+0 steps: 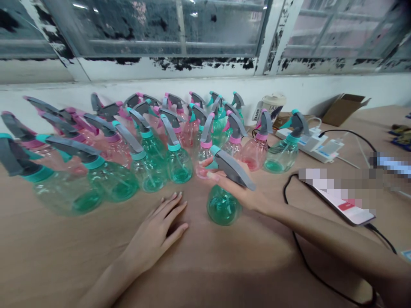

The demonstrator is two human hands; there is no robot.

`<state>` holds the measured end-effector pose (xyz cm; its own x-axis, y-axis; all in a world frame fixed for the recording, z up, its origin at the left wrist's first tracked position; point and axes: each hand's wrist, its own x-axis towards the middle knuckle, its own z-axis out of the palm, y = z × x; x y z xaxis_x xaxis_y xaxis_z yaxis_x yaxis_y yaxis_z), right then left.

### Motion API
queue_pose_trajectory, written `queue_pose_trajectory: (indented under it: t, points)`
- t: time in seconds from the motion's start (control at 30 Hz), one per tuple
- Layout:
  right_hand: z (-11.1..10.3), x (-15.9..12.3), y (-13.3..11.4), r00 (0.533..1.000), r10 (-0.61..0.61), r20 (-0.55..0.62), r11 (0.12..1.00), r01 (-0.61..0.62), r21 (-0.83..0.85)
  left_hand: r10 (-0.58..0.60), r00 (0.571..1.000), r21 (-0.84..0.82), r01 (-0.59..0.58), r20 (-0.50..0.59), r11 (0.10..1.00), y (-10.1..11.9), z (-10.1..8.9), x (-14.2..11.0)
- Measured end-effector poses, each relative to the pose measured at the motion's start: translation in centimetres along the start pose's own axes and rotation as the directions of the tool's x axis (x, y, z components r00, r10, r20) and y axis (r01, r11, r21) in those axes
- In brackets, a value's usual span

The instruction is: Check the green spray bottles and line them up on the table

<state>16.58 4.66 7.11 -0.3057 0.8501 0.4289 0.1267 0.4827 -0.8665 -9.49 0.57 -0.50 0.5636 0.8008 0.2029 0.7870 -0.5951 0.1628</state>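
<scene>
Green spray bottle (pixel 224 208) under the right hand (pixel 240 190)

Head view: its clear, round body is tinted green, with a grey trigger head (pixel 233 169) tipped in teal. The right hand is closed around the neck — the body shows just below the grip, apparently upright on the table (pixel 199 273). Left of the grip, the left hand (pixel 159 222) lies open, palm down. Pink and green bottles (pixel 180 164) crowd beyond both hands. Fingers hide the bottle's collar — and whether its base touches the wood is hard to tell.
</scene>
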Motion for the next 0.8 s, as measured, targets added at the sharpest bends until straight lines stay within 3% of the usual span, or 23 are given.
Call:
queue_pose_trajectory:
  t: [0.43, 0.8]
  points:
    - [0.9, 0.8, 0.1, 0.999, -0.045, 0.008, 0.999, 0.045, -0.026, -0.004, 1.000, -0.012, 0.004, 0.016, 1.000, 0.3, -0.3, 0.1]
    - [-0.1, -1.6, -0.8, 0.999, -0.044, 0.002, 0.998, 0.044, 0.045, -0.018, 0.999, 0.028, 0.018, 0.029, 0.999, 0.9, -0.3, -0.2]
